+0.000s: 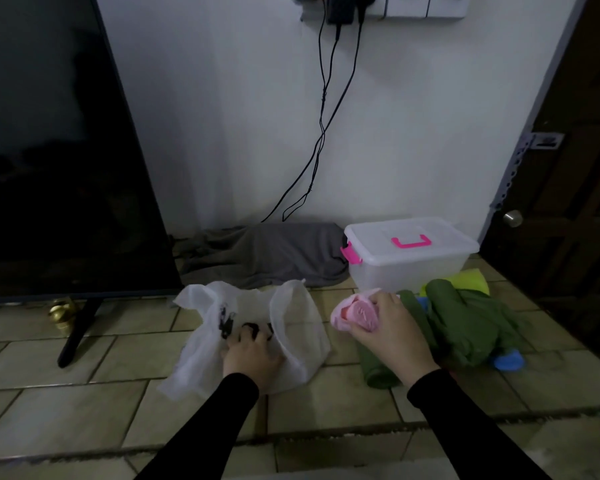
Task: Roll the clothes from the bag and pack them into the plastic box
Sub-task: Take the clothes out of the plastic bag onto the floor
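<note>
Black sleeves (222,420) are hiding both wrists while the left grip (250,358) is pressing flat on the white bag (291,327), its contents unclear, and the right grip (392,336) is closing around a pink roll (355,311) before the lidded plastic box (409,254).

Translucent smooth plastic box (409,258), thin white non-woven-looking bag (291,327), matt tiled floor (84,375).

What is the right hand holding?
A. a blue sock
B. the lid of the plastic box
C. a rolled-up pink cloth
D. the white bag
C. The right hand is wrapped around a rolled-up pink cloth, held above the floor in front of the plastic box, whose lid is on; the white bag is under the left hand instead.
</note>
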